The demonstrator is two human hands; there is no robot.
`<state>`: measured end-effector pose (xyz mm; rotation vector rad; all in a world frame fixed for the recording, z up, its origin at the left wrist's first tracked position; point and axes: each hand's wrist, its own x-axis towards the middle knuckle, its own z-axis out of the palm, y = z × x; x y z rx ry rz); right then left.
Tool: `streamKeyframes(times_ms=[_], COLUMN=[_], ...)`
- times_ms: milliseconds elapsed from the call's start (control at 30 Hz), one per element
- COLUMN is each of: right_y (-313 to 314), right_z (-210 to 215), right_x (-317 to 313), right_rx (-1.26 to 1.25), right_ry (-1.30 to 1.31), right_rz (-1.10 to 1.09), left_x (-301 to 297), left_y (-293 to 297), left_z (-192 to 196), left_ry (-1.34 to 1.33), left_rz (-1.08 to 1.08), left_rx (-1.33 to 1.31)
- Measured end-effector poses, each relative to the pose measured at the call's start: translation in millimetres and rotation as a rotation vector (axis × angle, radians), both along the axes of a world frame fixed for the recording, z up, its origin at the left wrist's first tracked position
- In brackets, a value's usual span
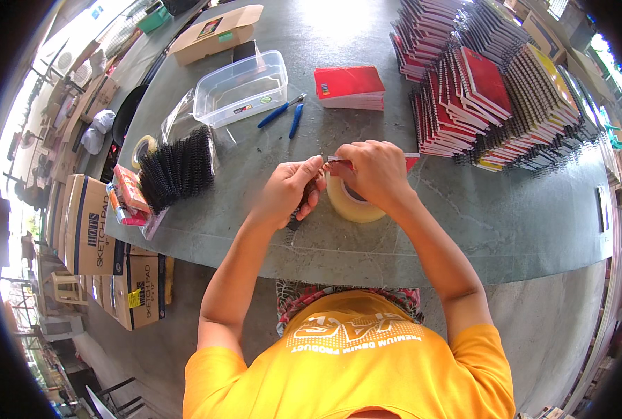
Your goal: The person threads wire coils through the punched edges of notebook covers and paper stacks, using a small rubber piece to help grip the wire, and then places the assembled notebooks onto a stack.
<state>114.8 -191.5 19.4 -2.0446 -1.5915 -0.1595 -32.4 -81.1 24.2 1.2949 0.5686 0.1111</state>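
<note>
My left hand [291,190] and my right hand [374,172] meet above the grey table [464,223], close together. Between them they hold a thin red-covered notebook [410,161], mostly hidden by the right hand. The left fingers pinch a dark spiral wire at the notebook's edge. A roll of clear packing tape [349,204] lies on the table directly under my hands.
Blue-handled pliers [283,112] and an empty clear plastic box [241,87] lie further back. A bundle of black spiral coils [177,170] sits at left. A red notebook stack [350,86] and large piles of spiral notebooks [492,91] fill the right. Cardboard boxes [108,258] stand on the floor.
</note>
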Motion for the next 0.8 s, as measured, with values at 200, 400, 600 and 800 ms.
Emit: streamKeyframes(times_ms=[200, 400, 600, 800], right_y=[0, -4, -4, -2], right_z=[-1, 2, 4, 1], right_x=[3, 4, 5, 11], right_rx=[0.053, 0.044, 0.019, 0.082], right_ry=[0.094, 0.146, 0.179, 0.094], right_rz=[0.018, 0.043, 0.059, 0.157], left_x=[5, 3, 4, 15], left_y=[-13, -7, -5, 9], left_z=[4, 1, -3, -10], left_ry=[-0.007, -0.033, 0.004, -0.232], left_rz=[0.085, -0.018, 0.113, 0.224], left_rx=[0.102, 0.281, 0.512, 1.097])
